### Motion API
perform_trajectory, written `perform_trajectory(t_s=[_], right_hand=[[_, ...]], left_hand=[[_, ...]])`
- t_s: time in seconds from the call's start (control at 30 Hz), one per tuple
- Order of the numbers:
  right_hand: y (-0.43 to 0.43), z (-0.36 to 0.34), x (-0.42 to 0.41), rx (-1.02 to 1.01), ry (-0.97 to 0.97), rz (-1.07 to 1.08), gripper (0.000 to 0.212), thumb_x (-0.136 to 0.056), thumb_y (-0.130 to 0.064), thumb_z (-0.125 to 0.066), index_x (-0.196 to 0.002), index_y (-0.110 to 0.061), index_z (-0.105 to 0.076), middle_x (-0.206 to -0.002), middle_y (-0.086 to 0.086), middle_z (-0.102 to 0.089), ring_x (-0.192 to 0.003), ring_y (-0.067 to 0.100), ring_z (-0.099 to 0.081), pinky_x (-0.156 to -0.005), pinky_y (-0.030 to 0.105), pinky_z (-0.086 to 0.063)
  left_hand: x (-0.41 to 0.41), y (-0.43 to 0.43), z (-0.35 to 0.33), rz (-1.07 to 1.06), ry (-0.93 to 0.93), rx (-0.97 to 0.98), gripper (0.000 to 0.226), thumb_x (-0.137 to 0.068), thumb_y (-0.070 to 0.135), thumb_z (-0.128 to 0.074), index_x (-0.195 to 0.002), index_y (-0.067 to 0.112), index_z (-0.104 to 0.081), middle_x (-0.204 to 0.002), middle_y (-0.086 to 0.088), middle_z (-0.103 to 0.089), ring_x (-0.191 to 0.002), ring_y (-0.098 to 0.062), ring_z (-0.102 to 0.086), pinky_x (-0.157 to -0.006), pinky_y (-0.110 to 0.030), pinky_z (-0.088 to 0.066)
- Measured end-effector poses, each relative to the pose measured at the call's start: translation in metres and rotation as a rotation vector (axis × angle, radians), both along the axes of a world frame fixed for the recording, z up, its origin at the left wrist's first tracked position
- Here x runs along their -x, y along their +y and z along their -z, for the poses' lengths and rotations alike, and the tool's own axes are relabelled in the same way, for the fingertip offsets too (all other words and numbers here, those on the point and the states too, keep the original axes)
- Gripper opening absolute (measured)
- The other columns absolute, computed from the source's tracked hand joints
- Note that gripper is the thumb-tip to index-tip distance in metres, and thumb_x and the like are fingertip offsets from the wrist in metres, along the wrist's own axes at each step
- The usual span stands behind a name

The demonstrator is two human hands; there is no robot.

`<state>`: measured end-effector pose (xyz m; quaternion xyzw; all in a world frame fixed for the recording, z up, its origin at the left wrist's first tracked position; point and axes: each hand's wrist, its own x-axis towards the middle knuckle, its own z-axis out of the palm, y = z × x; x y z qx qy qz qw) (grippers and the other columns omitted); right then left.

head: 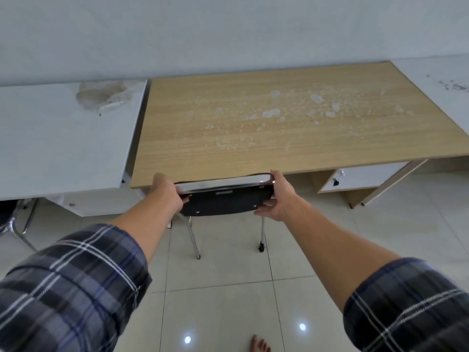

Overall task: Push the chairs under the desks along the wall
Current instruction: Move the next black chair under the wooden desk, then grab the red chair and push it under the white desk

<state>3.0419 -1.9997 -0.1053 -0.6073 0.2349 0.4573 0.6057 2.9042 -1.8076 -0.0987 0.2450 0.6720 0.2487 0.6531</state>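
Wood-grain desk (pixel 266 138) is noted against the pale wall (pixel 228 34), with a white desk (pixel 55 143) just beside it on the left and a narrow gap between the two tops. The black chair (pixel 223 201) is observed at the front edge of the wood-grain desk, left of centre. The top rim of its backrest lies along the desk edge (contact cannot be confirmed) and the seat is hidden under the top. Two chrome rear legs (pixel 194 240) are seen standing on the tiled floor (pixel 228 288).

The backrest's left end is gripped by the left hand (pixel 166 193), fingers curled round its upper corner. Its right end is gripped by the right hand (pixel 278 199), thumb at the top corner, fingers curled against the black rear face. Both forearms are extended, with plaid sleeves (pixel 76 288) pushed up the arms.

White flaky residue (pixel 271 113) is scattered over the middle and right of the wood-grain top. A chipped, discoloured patch (pixel 104 97) is recorded near the back of the white desk. A white-fronted cabinet (pixel 363 179) is fitted under the right end of the wood-grain desk. Part of a second chair (pixel 10 219) is visible at the far left, below the white desk's front edge. One bare foot (pixel 258 345) is seen at the bottom of the view
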Motion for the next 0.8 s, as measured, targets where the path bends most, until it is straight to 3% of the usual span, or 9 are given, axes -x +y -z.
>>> perform_trajectory(t_s=[0.1,0.17,0.27,0.33,0.43,0.63,0.8], right_hand=[[-0.022,-0.01,0.024,0.174,-0.174,-0.203,0.057,-0.097,-0.046,-0.058,-0.141,-0.015,-0.043,-0.128,0.013,-0.054,-0.124,0.039,-0.049,-0.111,0.06,-0.038],[-0.04,-0.016,0.045,0.283,-0.352,-0.37,0.071,-0.096,-0.048,-0.06,-0.15,-0.008,-0.035,-0.145,0.014,-0.047,-0.134,0.037,-0.045,-0.108,0.052,-0.038],[-0.062,-0.028,0.076,0.446,-0.611,-0.633,0.08,-0.093,-0.05,-0.062,-0.15,-0.003,-0.03,-0.143,0.014,-0.05,-0.131,0.034,-0.049,-0.101,0.044,-0.044],[-0.08,-0.041,0.097,0.528,-0.752,-0.753,0.079,-0.093,-0.05,-0.063,-0.149,-0.005,-0.029,-0.142,0.015,-0.05,-0.13,0.034,-0.05,-0.102,0.042,-0.046],[-0.113,-0.061,0.122,0.625,-0.899,-0.825,0.086,-0.088,-0.052,-0.064,-0.151,-0.008,-0.026,-0.148,0.016,-0.046,-0.136,0.034,-0.043,-0.109,0.05,-0.044],[-0.218,-0.083,0.17,0.858,-0.923,-0.806,0.086,-0.089,-0.05,-0.064,-0.154,-0.011,-0.023,-0.158,0.014,-0.032,-0.15,0.035,-0.022,-0.116,0.059,-0.031],[-0.312,-0.087,0.202,0.937,-0.822,-0.684,0.084,-0.088,-0.051,-0.065,-0.151,-0.012,-0.027,-0.154,0.015,-0.036,-0.145,0.036,-0.03,-0.115,0.061,-0.032]], left_hand=[[0.029,-0.014,-0.002,0.238,0.024,-0.009,0.035,-0.093,0.041,-0.036,-0.092,0.011,-0.054,-0.107,-0.017,-0.057,-0.093,-0.042,-0.058,-0.092,-0.054,-0.049],[0.048,-0.027,0.003,0.456,0.168,-0.102,0.054,-0.084,0.055,-0.04,-0.123,0.019,-0.051,-0.126,-0.014,-0.054,-0.099,-0.042,-0.059,-0.086,-0.049,-0.05],[0.069,-0.057,-0.012,0.815,0.364,-0.391,0.075,-0.085,0.059,-0.048,-0.147,0.022,-0.027,-0.145,-0.012,-0.043,-0.126,-0.036,-0.047,-0.098,-0.039,-0.039],[0.084,-0.078,-0.028,1.07,0.494,-0.607,0.074,-0.092,0.059,-0.044,-0.152,0.022,-0.019,-0.154,-0.01,-0.032,-0.137,-0.032,-0.037,-0.106,-0.04,-0.034],[0.097,-0.103,-0.051,1.359,0.65,-0.831,0.078,-0.089,0.07,-0.031,-0.153,0.026,-0.02,-0.159,-0.008,-0.023,-0.142,-0.032,-0.03,-0.111,-0.047,-0.033],[0.111,-0.187,-0.097,1.653,0.83,-1.15,0.081,-0.085,0.078,-0.025,-0.152,0.031,-0.025,-0.16,-0.006,-0.019,-0.142,-0.035,-0.027,-0.112,-0.052,-0.029],[0.104,-0.268,-0.115,1.848,0.846,-1.317,0.082,-0.086,0.078,-0.026,-0.153,0.031,-0.022,-0.162,-0.006,-0.015,-0.146,-0.034,-0.02,-0.115,-0.053,-0.02]])
